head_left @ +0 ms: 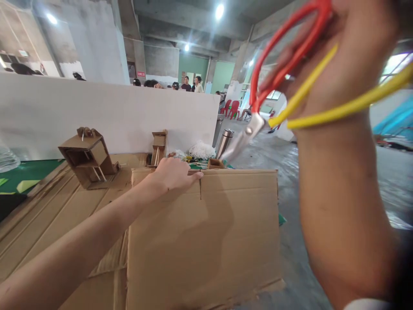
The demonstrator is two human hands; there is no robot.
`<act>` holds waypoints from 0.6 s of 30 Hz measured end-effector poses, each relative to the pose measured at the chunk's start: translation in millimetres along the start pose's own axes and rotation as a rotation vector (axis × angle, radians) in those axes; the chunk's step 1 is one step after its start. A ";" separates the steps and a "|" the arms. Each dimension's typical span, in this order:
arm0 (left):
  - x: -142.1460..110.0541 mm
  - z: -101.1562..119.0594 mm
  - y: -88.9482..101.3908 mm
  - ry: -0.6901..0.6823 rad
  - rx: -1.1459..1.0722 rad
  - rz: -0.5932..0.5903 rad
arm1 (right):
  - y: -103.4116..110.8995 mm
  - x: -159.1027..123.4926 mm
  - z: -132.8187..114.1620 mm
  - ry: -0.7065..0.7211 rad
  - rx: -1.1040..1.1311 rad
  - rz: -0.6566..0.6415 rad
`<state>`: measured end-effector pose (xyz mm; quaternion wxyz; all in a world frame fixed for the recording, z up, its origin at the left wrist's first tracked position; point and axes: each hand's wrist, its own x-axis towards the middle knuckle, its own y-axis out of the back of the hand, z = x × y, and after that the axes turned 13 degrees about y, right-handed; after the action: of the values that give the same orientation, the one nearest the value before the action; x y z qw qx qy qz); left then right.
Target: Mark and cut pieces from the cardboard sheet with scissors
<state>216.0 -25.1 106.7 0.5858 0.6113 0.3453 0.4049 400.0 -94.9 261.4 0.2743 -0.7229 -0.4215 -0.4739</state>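
A large brown cardboard sheet (206,241) stands on edge in front of me, with a short slit running down from its top edge. My left hand (174,172) grips that top edge, its thumb beside the slit and its fingers bent over the far side, partly hidden. Raised high at the right and close to the camera, my right hand (351,56) holds scissors (253,125) with red handles. Their metal blades point down and left, blurred, above the sheet's top edge. A yellow cord (335,118) crosses my right wrist.
More cardboard (58,228) covers the table at left, with a cardboard box model (88,157) on it. Behind the sheet are a smaller cardboard piece (158,146), white string (202,150) and a metal flask (225,144). A white partition (106,112) stands beyond; people sit farther back.
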 end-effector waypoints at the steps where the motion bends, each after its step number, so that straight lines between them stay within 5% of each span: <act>1: 5.4 2.7 3.0 -0.033 -0.009 -0.031 | 4.7 -16.0 -1.9 0.043 0.042 0.062; 3: 17.7 9.2 7.7 -0.110 -0.027 -0.081 | 10.5 -46.8 -2.8 0.007 0.120 0.139; 7: 37.3 24.9 14.8 -0.240 -0.045 -0.212 | 21.1 -81.6 -3.1 -0.079 0.159 0.075; 13: 37.0 50.0 35.9 -0.323 -0.027 -0.377 | 45.6 -84.4 -20.9 -0.196 0.222 0.007; 18: 30.9 68.8 42.6 -0.361 -0.016 -0.356 | 48.1 -86.7 -33.4 -0.213 0.264 -0.077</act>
<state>289.1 -30.6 152.9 0.7048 0.5985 0.3341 0.1826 409.6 -175.6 195.4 0.3024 -0.7099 -0.5342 -0.3454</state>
